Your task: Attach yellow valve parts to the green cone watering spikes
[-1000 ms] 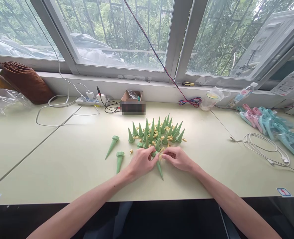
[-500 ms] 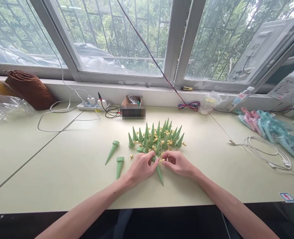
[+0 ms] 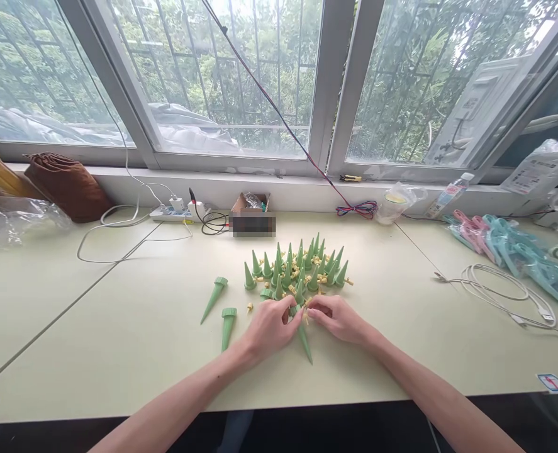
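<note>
My left hand pinches a green plant watering spike near its wide capped end, its tip pointing toward me. At that end, my right hand closes its fingertips on a small pale yellow valve. Fingers partly hide where spike and valve meet. Just beyond stands a cluster of upright green spikes with yellow valves among them. Two loose spikes lie to the left, one farther off and one nearer. A single small yellow piece rests beside my left hand.
Behind the cluster sits a small open box, with a power strip and cables to its left. On the right are a coiled white cable, bagged pink and blue plastic items, a bottle and a cup.
The camera view has tilted up slightly, so the scene sits lower. Between my fingers, the yellow valve appears turned, now pointing more downward. Both hands keep their places at the spike's end.
</note>
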{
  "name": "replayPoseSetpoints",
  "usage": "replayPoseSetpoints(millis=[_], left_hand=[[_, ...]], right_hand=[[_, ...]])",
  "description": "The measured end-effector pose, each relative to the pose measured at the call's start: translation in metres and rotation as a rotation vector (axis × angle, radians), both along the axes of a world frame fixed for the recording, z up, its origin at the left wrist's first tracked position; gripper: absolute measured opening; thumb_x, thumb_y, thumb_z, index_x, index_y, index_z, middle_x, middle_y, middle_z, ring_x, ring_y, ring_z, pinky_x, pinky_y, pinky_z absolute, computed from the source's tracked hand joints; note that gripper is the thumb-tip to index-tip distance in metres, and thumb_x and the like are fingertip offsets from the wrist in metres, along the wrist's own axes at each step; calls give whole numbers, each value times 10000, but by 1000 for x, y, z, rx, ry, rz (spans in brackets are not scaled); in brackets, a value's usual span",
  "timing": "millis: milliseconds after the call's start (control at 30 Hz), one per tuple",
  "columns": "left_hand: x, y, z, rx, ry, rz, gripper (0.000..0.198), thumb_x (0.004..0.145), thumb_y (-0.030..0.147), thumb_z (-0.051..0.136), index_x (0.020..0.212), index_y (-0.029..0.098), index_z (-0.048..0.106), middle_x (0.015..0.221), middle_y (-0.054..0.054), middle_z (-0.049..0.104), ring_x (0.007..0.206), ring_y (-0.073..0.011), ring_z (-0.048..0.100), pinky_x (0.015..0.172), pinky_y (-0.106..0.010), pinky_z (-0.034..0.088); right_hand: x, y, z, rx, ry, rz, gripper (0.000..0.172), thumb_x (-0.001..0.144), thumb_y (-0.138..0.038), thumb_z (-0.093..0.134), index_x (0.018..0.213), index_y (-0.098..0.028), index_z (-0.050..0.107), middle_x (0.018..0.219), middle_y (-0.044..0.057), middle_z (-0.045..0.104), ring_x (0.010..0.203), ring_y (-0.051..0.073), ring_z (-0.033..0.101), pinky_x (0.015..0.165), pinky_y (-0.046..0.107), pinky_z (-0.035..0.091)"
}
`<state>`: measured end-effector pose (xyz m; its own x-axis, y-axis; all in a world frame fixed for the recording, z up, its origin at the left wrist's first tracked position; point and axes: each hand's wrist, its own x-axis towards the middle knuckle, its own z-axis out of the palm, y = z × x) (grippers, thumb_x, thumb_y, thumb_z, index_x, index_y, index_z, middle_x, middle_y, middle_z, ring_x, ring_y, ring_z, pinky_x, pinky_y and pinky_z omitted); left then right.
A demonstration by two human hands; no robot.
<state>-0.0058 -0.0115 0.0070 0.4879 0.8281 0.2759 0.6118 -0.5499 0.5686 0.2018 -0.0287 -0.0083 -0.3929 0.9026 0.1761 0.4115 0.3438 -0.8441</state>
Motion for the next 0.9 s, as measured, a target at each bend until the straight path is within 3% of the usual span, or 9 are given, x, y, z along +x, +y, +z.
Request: replayPoseSetpoints(millis=[100,200,367,533,733,900], left_hand=[[0,0,0,-12,4,2,240,918,311,523,711,194,488,496,73,393,457,-100,356,487,-241,244],[0,0,0,-19,5,-1,246,919,315,522,709,195,480,498,75,386,460,-100,353,497,-241,254],[0,0,0,-14,6,-1,251,915,314,531,701,193,480,493,75,379,462,-99,349,496,-241,248],[0,0,0,-11,7,-9,242,916,317,535,715,189,495,491,76,380,461,-96,341,490,-238,242],[-1,1,-1,-28,6,9,243,920,321,529,720,190,489,496,76,370,463,-96,337,492,-239,231],[-1,1,-1,-39,9,5,242,923,331,528,731,187,496,500,78,368,468,-96,342,508,-239,243]], right_hand=[[2,-1,2,-28,21,-4,245,937,-409,603,988,-174,647,717,-17,558,534,98,384,479,234,299],[2,-3,4,-47,18,3,228,933,-394,609,977,-172,629,669,-39,509,513,92,370,468,230,291],[1,-2,2,-21,6,8,243,964,-386,557,857,-177,621,664,-24,531,532,104,393,493,241,304],[-1,0,0,10,-13,12,414,1014,-365,455,657,-173,541,577,-24,500,522,105,405,528,253,324],[2,-1,-1,-24,-12,-4,182,932,-353,610,943,-173,632,664,-34,518,526,96,384,480,230,293],[2,-2,-1,-5,-24,4,164,946,-329,585,897,-177,623,662,-33,513,541,99,398,499,232,308]])
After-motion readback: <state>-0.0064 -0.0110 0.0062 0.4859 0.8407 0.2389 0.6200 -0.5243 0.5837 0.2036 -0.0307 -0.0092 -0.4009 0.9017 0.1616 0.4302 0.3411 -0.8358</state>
